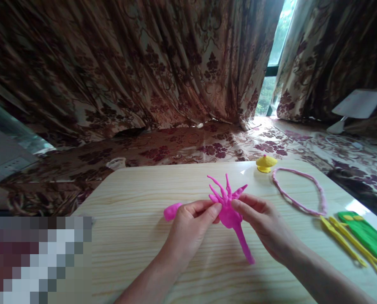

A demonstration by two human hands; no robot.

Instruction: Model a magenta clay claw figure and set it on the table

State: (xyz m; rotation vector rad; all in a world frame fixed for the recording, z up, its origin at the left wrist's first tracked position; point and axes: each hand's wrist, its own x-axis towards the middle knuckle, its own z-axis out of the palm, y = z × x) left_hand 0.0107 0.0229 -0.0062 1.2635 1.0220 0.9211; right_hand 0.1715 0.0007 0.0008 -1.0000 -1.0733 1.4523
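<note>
A magenta clay figure (229,213) with several thin spikes at its top and a long tail at its bottom is held above the wooden table (137,198). My left hand (191,226) pinches its left side with thumb and forefinger. My right hand (261,221) pinches its right side the same way. A small lump of magenta clay (172,211) lies on the table just left of my left hand.
A yellow clay piece (266,163) sits at the table's far edge. A pink clay ring (299,190) lies to the right, with yellow clay strips (346,240) and a green clay sheet (368,236) beyond it. Patterned curtains hang behind.
</note>
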